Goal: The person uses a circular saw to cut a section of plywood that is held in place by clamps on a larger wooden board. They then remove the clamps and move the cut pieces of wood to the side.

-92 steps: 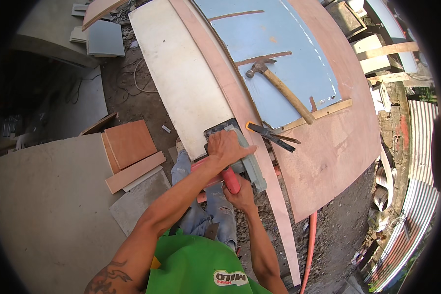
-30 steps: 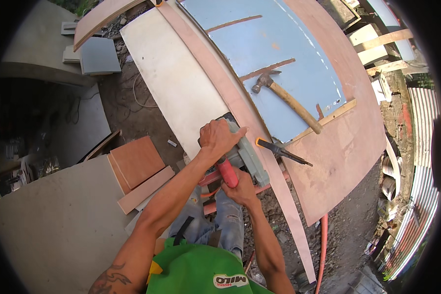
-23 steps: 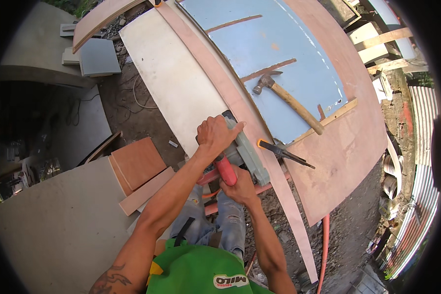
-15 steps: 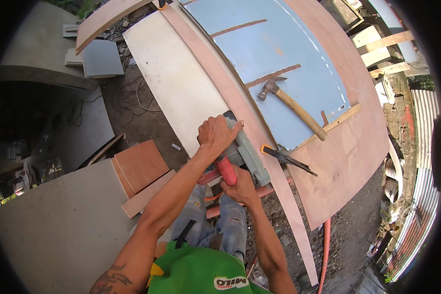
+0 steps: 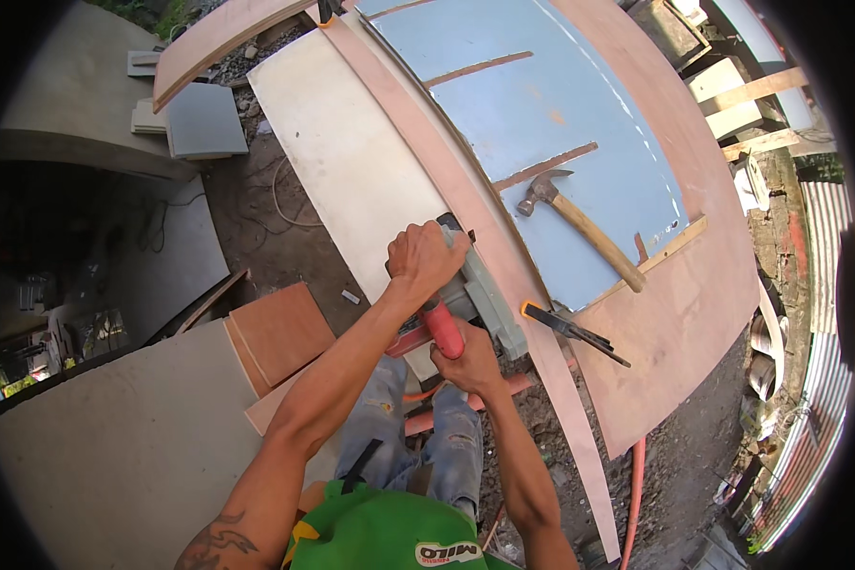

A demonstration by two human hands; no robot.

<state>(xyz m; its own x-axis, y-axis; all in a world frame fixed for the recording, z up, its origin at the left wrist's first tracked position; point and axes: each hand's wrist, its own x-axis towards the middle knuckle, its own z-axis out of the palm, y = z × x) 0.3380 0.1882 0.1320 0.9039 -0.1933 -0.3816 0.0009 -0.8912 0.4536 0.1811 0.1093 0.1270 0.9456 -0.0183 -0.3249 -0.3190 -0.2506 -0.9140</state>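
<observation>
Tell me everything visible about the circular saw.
The circular saw has a grey right side, a red, plastic-looking rear handle and a dark front. It sits, pointing forward, at the pale board's near end, beside the pinkish strip. The left hand grasps its front; the right hand grips the handle. No blade shows.

You wear a bright green top (image 5: 375, 532) with a white-bordered dark printed patch (image 5: 448, 553) low on it and a yellow piece (image 5: 302, 532) at your left side. Below: faded blue jeans (image 5: 378, 418), frayed on the leg, black strap (image 5: 361, 465) at the waist. Your left hand (image 5: 422, 261) and right hand (image 5: 472, 359) are bare; a curling dark tattoo (image 5: 228, 541) marks your left upper arm (image 5: 256, 489).
</observation>
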